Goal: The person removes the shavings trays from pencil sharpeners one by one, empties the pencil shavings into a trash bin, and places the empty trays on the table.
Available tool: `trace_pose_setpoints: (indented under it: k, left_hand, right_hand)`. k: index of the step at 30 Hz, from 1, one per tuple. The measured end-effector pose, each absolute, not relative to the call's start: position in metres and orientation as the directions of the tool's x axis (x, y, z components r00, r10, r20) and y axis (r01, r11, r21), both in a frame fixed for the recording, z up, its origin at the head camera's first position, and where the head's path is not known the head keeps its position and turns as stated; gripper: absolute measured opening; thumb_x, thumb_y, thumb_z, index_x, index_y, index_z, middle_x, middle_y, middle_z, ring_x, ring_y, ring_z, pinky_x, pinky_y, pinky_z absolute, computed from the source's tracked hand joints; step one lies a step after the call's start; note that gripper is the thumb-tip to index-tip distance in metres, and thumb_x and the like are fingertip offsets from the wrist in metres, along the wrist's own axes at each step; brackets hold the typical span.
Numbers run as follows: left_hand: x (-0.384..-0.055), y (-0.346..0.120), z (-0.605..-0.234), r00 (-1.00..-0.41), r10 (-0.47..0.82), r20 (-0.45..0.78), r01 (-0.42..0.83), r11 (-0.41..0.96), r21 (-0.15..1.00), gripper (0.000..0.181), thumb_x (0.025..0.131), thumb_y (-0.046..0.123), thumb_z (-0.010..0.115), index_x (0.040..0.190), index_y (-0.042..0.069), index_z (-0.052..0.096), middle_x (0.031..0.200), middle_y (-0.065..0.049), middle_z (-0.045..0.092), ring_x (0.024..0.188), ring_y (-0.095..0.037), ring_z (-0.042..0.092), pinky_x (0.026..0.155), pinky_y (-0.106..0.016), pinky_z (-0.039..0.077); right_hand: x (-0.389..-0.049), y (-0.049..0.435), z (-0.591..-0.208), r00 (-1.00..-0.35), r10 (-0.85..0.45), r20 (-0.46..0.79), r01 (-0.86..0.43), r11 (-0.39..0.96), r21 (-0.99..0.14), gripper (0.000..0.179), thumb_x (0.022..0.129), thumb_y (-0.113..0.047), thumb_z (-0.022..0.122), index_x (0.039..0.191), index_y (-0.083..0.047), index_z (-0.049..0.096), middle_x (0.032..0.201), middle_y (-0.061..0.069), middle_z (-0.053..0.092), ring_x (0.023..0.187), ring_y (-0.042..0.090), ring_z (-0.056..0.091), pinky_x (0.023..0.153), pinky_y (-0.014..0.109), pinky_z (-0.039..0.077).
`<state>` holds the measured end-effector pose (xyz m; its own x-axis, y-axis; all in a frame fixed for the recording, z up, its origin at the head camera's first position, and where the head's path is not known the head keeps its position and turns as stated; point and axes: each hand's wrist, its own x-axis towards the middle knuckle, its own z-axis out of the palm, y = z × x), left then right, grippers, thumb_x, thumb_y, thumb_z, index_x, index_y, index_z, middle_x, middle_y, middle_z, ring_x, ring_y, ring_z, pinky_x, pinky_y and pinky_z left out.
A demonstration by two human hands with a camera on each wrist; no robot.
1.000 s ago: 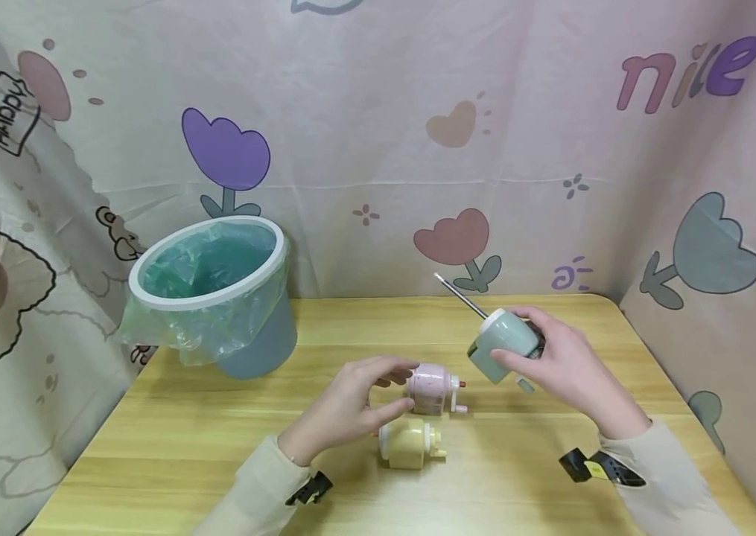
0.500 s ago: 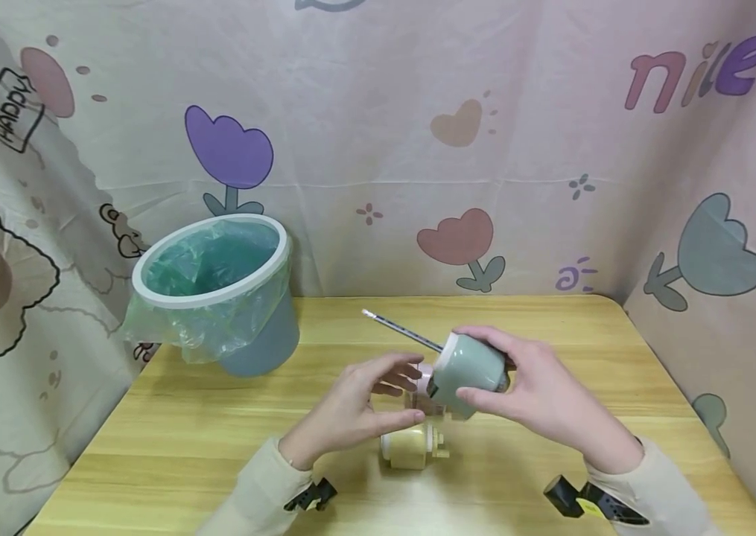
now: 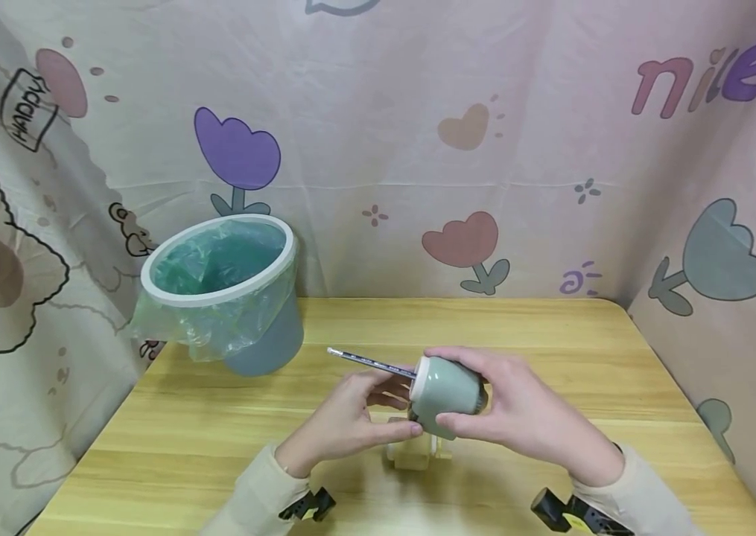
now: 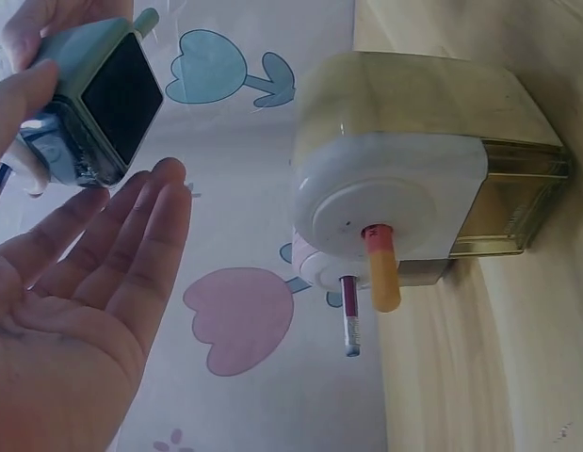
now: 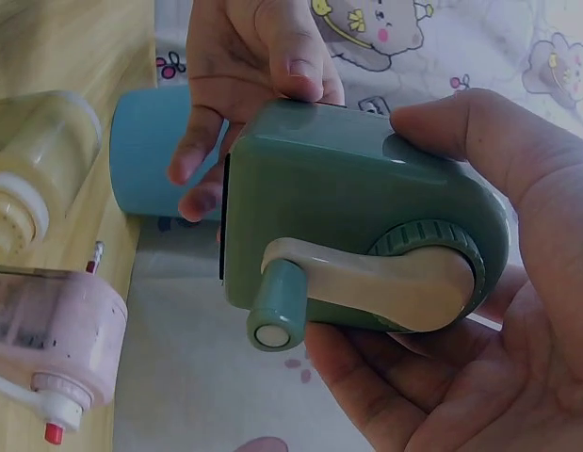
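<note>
The right hand [image 3: 518, 406] holds the green sharpener [image 3: 451, 388] off the surface [image 3: 525, 327], thumb on one side and fingers curled round the other. A striped pencil [image 3: 372, 362] sticks out of its front, above the left hand [image 3: 354, 424]. That hand's fingers are straight and spread wide from the thumb; its thumb tip lies at the sharpener's edge, though contact is hard to tell.

Only the right wrist view shows the crank [image 5: 376, 282], between the right fingers and thumb. The left wrist view shows a dark panel [image 4: 126, 99] beyond the left fingertips, and an orange stub [image 4: 382, 273] in the yellow sharpener [image 4: 395, 99]; from the head, that sharpener is partly covered, just below the left thumb. The pink sharpener [image 5: 70, 330], hidden from the head, appears beside the yellow one in the right wrist view. The bin [image 3: 264, 346] stands beyond the left fingers.
</note>
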<state>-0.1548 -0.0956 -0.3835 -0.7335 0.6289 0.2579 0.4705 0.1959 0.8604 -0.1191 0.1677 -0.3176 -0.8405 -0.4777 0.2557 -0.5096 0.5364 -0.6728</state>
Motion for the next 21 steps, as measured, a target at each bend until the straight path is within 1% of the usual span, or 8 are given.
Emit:
trace_pose_setpoints:
  k: [5,8,13,17,21]
  left_hand:
    - [-0.152,-0.098,-0.386,-0.732,0.626,0.269,0.468,0.176,0.866,0.058,0.091,0.020,0.088,0.142,0.010,0.064,0.122,-0.009,0.076,0.105,-0.010,0.075,0.093,-0.031,0.068]
    - [-0.151,-0.100,-0.386,-0.727,0.628,0.279,0.477,0.169,0.863,0.059,0.090,0.019,0.089,0.142,0.009,0.065,0.124,-0.010,0.076,0.104,-0.010,0.075,0.092,-0.030,0.068]
    - [-0.148,-0.100,-0.387,-0.716,0.629,0.303,0.490,0.145,0.859,0.061,0.089,0.019,0.090,0.143,0.011,0.064,0.132,-0.010,0.074,0.110,-0.012,0.074,0.094,-0.031,0.067]
    - [-0.146,-0.101,-0.387,-0.729,0.610,0.311,0.476,0.127,0.870,0.061,0.086,0.017,0.092,0.141,0.012,0.066,0.134,-0.007,0.073,0.114,-0.012,0.072,0.097,-0.032,0.067]
    - [-0.144,-0.102,-0.385,-0.743,0.605,0.288,0.456,0.142,0.878,0.060,0.085,0.018,0.093,0.139,0.015,0.067,0.134,-0.004,0.072,0.116,-0.012,0.071,0.098,-0.031,0.066]
  right_hand:
    - [-0.118,0.165,-0.319,-0.837,-0.494,0.235,-0.510,0.546,-0.665,0.066,0.086,-0.029,0.091,0.145,-0.031,0.063,0.123,-0.008,0.075,0.097,0.007,0.069,0.078,0.025,0.064]
    - [-0.117,0.163,-0.318,-0.822,-0.516,0.240,-0.528,0.535,-0.660,0.065,0.086,-0.029,0.090,0.144,-0.031,0.063,0.124,-0.008,0.074,0.098,0.007,0.069,0.078,0.024,0.064]
    - [-0.116,0.161,-0.319,-0.806,-0.538,0.249,-0.548,0.518,-0.656,0.064,0.085,-0.027,0.090,0.143,-0.032,0.064,0.124,-0.010,0.074,0.097,0.006,0.068,0.078,0.023,0.063]
    - [-0.115,0.160,-0.319,-0.801,-0.546,0.246,-0.552,0.514,-0.656,0.062,0.086,-0.028,0.089,0.142,-0.033,0.063,0.122,-0.012,0.074,0.096,0.005,0.068,0.077,0.024,0.063]
    - [-0.115,0.159,-0.320,-0.794,-0.556,0.244,-0.558,0.509,-0.655,0.061,0.086,-0.027,0.089,0.141,-0.033,0.064,0.117,-0.014,0.074,0.096,0.005,0.068,0.078,0.024,0.063]
